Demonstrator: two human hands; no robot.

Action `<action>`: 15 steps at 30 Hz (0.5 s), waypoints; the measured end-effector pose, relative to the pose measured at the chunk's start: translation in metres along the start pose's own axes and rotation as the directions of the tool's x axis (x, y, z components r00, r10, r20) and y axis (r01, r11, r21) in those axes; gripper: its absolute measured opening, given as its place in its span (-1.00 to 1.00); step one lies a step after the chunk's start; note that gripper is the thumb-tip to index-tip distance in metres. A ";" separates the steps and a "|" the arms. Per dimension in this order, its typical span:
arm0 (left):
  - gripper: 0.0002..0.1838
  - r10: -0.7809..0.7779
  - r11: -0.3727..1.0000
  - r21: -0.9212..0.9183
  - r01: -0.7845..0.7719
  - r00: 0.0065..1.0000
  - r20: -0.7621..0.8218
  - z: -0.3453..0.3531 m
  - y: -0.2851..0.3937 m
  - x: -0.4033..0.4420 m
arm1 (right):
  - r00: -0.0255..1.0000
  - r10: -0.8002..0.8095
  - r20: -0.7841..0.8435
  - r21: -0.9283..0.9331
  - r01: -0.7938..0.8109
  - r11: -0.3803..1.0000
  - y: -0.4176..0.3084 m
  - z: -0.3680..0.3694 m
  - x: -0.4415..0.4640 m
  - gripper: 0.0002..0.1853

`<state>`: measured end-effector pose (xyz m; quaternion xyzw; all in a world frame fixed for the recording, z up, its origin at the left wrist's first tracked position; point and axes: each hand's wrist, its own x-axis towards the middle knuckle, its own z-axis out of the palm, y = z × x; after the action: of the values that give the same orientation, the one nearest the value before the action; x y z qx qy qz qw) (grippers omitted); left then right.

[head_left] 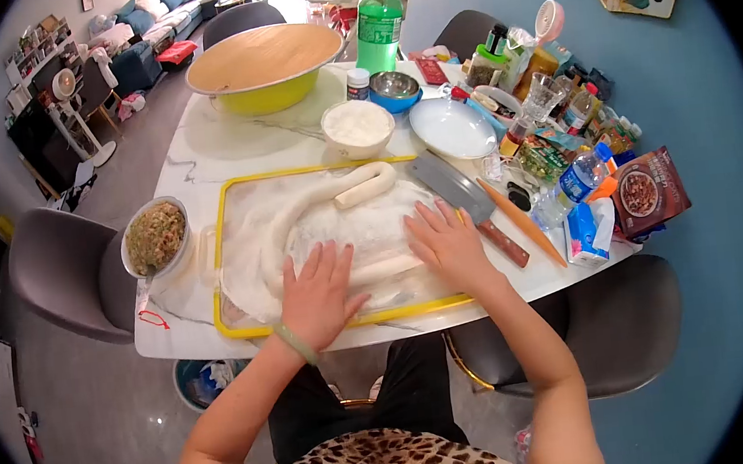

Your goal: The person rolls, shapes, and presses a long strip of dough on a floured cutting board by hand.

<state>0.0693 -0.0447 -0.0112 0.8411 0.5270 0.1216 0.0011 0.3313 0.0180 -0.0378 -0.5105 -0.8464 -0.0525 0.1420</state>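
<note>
A long rope of dough curves round the floured, yellow-edged board, its far end bent back on itself. My left hand lies flat with fingers spread over the near left stretch of the rope. Over the near right end rests my right hand, fingers stretched out and apart; it covers that end of the dough. Just beyond my right hand, a cleaver lies across the board's right edge, its wooden handle towards me. Beside the cleaver is a tapered wooden rolling pin.
A bowl of minced filling stands left of the board, a bowl of flour behind it. Farther back are a large covered yellow-green basin and a green bottle. A white plate, bottles and packets crowd the right side.
</note>
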 end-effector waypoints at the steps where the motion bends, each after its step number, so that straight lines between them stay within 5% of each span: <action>1: -0.21 -0.031 1.000 0.001 0.031 0.999 0.014 0.000 -0.002 0.006 | 1.000 0.014 0.005 0.018 -0.014 1.000 0.002 0.004 0.008 -0.48; 8: -0.22 0.001 1.000 0.002 -0.001 0.999 0.052 -0.010 0.002 -0.028 | 0.999 -0.022 0.038 0.058 0.019 0.998 -0.008 -0.015 -0.033 -0.49; 15: -0.17 0.002 0.993 -0.118 0.001 1.000 0.025 0.025 0.051 0.056 | 1.000 -0.022 -0.021 0.064 0.023 0.998 -0.006 0.003 0.031 -0.51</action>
<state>0.1432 -0.0143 -0.0173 0.8413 0.5185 0.1420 0.0572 0.3123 0.0420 -0.0318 -0.4957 -0.8518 -0.0322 0.1663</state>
